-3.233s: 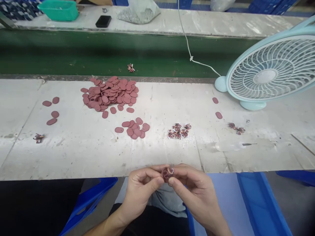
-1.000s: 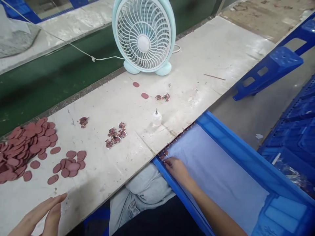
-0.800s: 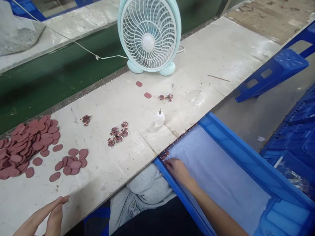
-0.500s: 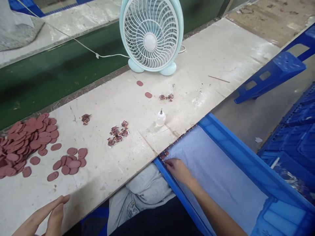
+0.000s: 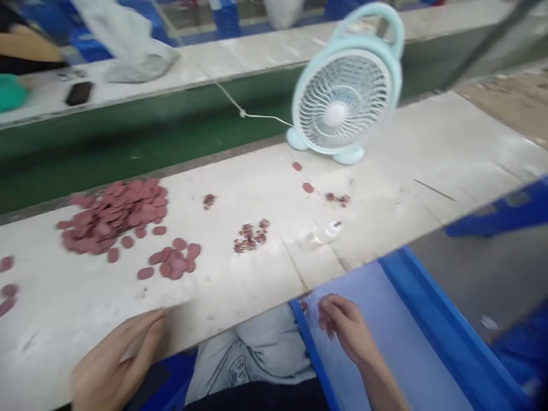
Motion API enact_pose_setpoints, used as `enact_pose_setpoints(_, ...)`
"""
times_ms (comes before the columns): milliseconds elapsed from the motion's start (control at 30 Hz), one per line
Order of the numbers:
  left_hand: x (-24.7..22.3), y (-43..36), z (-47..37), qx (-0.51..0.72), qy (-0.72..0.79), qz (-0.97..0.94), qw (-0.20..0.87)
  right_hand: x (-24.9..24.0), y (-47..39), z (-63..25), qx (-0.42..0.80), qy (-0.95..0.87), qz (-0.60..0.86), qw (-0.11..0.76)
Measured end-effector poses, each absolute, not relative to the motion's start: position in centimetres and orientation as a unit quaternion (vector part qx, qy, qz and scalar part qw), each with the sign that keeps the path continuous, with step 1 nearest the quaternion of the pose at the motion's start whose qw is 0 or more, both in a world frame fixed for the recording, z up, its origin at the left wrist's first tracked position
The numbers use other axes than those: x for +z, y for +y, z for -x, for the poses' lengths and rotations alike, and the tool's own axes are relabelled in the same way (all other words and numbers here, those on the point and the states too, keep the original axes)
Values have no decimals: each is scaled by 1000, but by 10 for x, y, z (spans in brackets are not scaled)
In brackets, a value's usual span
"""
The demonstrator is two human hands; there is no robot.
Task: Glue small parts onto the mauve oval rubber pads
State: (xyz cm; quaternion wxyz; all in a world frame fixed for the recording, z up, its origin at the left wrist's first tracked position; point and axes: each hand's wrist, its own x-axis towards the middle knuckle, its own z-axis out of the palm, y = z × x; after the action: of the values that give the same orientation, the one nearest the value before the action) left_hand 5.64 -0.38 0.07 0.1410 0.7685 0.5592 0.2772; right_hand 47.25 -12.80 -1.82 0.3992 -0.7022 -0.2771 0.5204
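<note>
Over the table's front edge at the lower left is my left hand (image 5: 117,359), thumb and fingers apart and holding nothing. My right hand (image 5: 342,322) hovers over the lined blue crate (image 5: 411,297), its fingers curled; anything between them is too blurred to tell. Small dark red pieces (image 5: 303,305) lie at the crate's near left corner. On the white table (image 5: 240,285) rest a large pile of reddish oval discs (image 5: 115,211), a smaller pile (image 5: 175,261) and a cluster of small dark red parts (image 5: 250,237). A small white bottle (image 5: 333,228) stands right of the cluster.
A light blue fan (image 5: 342,103) stands at the table's back, its white cord running left. Behind the green strip, a second table (image 5: 205,60) holds a plastic bag (image 5: 141,51) and a dark phone (image 5: 79,93). Part of another person's arm (image 5: 29,47) shows at the upper left.
The view has swung left and up, so table things appear farther right. My right hand has lifted away from the dark red pieces at the crate's corner. More of my left hand shows.
</note>
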Motion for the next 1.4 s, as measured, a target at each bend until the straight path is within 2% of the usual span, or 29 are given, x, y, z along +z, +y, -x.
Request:
enact_pose_setpoints(100,11,10,-79,279,525,-793,131,15,-122,-468,649,-155,529,524)
enact_pose_setpoints(200,17,32,-93,266,535,-795,104,36,-95,-467,750,48,238,616)
enact_pose_setpoints(267,21,46,-100,233,546,-800,83,41,-68,-464,771,125,65,621)
enact_pose_setpoints(333,24,57,-107,207,557,-801,69,40,-39,-463,791,131,-26,597)
enact_pose_setpoints(600,25,72,-121,211,588,-776,87,16,18,-491,787,253,-167,537)
enact_pose_setpoints(733,35,68,-112,243,586,-759,145,25,11,-477,795,175,-104,572)
enact_pose_setpoints(800,39,60,-107,311,567,-704,293,37,0,-457,773,108,-12,625)
enact_pose_setpoints(867,37,46,-108,389,498,-580,514,52,-12,-433,737,26,109,667)
enact_pose_setpoints(933,31,26,-118,427,395,-421,696,65,-24,-411,701,-75,238,668)
enact_pose_setpoints(1000,23,4,-135,430,310,-276,802,73,-32,-394,665,-177,329,647)
enact_pose_setpoints(1100,18,-21,-162,421,253,-121,863,75,-40,-373,599,-313,411,612)
enact_pose_setpoints(1200,20,-32,-176,416,231,-53,878,70,-48,-357,509,-415,473,587)
enact_pose_setpoints(1300,21,-34,-176,414,213,-25,885,66,-55,-346,468,-424,511,583)
enact_pose_setpoints(1400,20,-34,-173,423,199,-20,884,66,-57,-345,494,-393,504,589)
